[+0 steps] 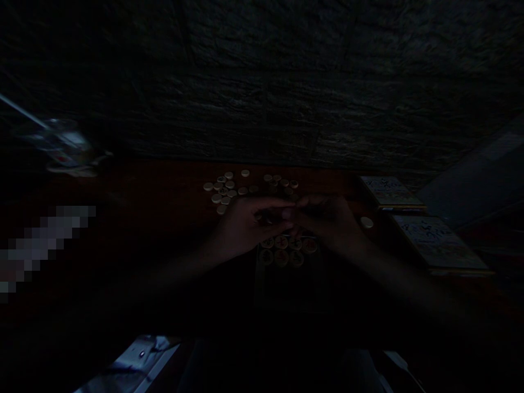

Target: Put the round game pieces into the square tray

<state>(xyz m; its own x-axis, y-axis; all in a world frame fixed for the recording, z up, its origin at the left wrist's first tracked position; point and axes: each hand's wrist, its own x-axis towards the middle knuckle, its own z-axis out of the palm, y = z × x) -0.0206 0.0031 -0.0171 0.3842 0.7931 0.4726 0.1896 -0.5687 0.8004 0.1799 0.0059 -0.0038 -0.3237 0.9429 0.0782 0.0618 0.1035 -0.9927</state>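
The light is very dim. My left hand (249, 221) and my right hand (333, 221) meet at the fingertips above a shallow box (286, 289). Fingers and thumb of each hand are curled together in a pinch; what lies between them, if anything, I cannot make out. Below the hands, Chinese chess pieces (281, 257) lie in rows in the far part of the box, marked faces up. Beyond my left hand more loose round pieces (216, 198) are scattered on the table, and another small group (284, 183) lies just behind the fingertips.
One single piece (367, 222) lies to the right of my right hand. Two flat printed boxes (440, 240) rest on the right side of the dark wooden table (164, 188). A clear container (67, 144) stands at the far left. A rough stone wall (262, 98) rises behind.
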